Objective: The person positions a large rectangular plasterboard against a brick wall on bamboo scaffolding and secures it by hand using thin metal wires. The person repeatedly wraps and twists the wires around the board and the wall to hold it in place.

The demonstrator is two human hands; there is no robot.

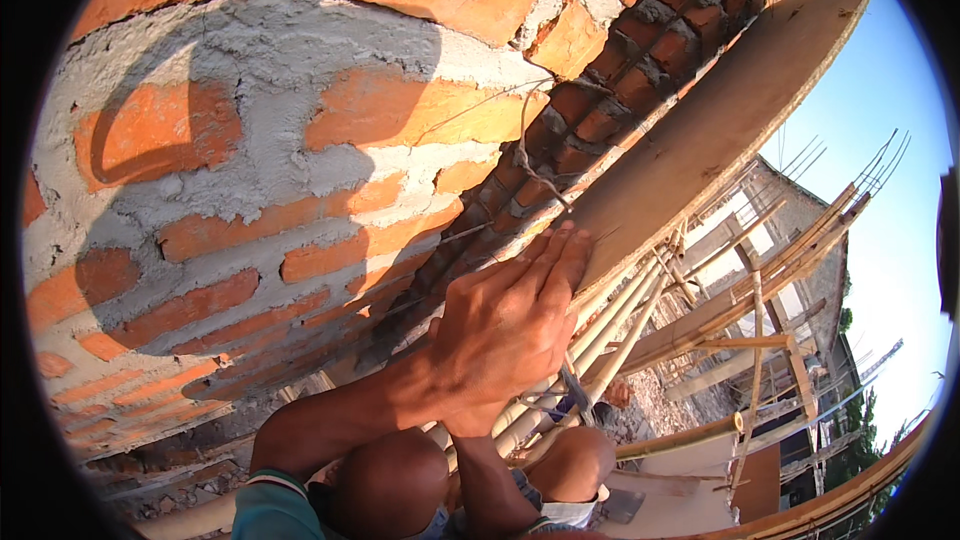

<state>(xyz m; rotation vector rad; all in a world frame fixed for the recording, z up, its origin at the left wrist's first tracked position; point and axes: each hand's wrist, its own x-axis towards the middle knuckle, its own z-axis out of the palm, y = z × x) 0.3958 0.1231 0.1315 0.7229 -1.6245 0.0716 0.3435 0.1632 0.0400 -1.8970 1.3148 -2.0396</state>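
Note:
My left hand (510,315) reaches up from the lower left, its fingers stretched out together and lying against the lower part of a long wooden board (720,120). The board slants up to the right alongside the brick wall (380,105). My right hand (480,415) is below and mostly behind the left one, so its fingers are largely hidden. Close beside it shows a dark metal piece (577,395); I cannot make out its kind or whether the hand holds it. A bent, twisted wire (530,155) sticks out of the wall and ends near the board, above my left fingertips.
Bamboo poles (625,325) run beneath the board, close to my hands and bent knees (575,462). A timber frame with beams (790,340) stands at the right. Thin steel rods (885,165) rise beyond it. Rubble (190,490) lies at the wall's foot.

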